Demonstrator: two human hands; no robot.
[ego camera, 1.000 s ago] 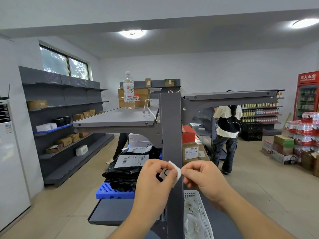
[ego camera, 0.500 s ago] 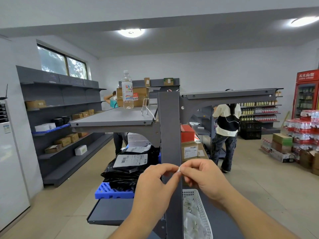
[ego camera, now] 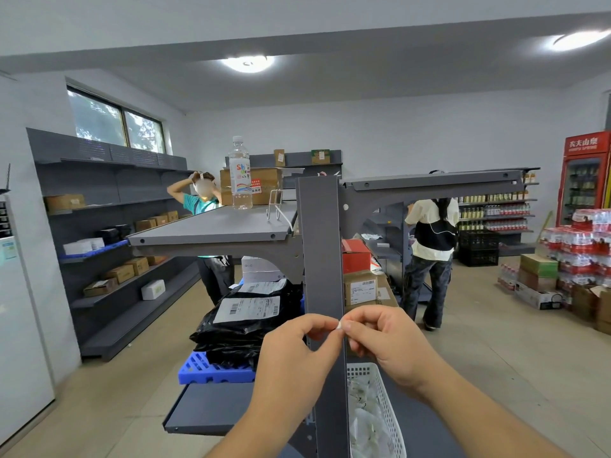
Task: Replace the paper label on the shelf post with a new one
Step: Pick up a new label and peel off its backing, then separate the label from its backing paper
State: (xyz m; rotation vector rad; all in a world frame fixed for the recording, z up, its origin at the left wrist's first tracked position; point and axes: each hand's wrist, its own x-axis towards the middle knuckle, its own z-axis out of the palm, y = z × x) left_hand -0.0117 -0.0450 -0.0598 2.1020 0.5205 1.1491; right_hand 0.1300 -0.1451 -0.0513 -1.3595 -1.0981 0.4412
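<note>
Head view: the paper label [ego camera: 339,324], flat and showing its face a second ago, is now crumpling to a tiny white scrap as left hand [ego camera: 299,353] and right hand [ego camera: 385,338] fingers are pinching it against the shelf post [ego camera: 322,246], probably peeling a backing.

Two hands, left hand [ego camera: 294,355] and right hand [ego camera: 390,342], meet fingertips before one shelf post [ego camera: 322,246]; one water bottle [ego camera: 240,173] stands above, two other people beyond.

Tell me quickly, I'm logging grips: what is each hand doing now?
Left hand: fingers pinched shut on the paper label.
Right hand: fingers pinched shut on the same label.
</note>
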